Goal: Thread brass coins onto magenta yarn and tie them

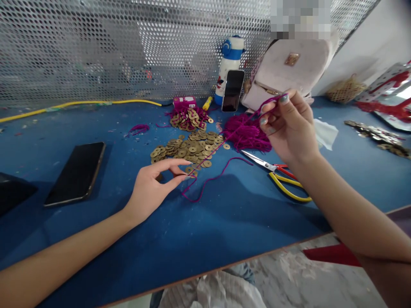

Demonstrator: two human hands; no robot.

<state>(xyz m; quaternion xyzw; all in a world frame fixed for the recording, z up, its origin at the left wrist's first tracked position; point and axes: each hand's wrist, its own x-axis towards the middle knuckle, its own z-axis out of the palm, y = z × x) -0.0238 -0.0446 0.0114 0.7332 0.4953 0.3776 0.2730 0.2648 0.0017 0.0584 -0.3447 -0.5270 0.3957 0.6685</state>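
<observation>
My right hand (289, 126) is raised above the blue table (224, 214) and pinches the upper end of a magenta cord (221, 145). The cord runs down and left to my left hand (154, 186), then loops loosely over the table. My left hand rests low near the table, thumb and fingers closed round a brass coin (190, 170) threaded on the cord. Just beyond it lies a pile of brass coins with holes (189, 147). A bundle of magenta cords (245, 132) lies behind my right hand.
Scissors with yellow and red handles (279, 173) lie under my right wrist. A dark phone (77, 173) lies at left, another phone (233, 90) leans on a white and blue bottle (229, 55). A second coin heap (189, 119), pink bag (289, 68), yellow cable (80, 104) and perforated metal screen stand behind.
</observation>
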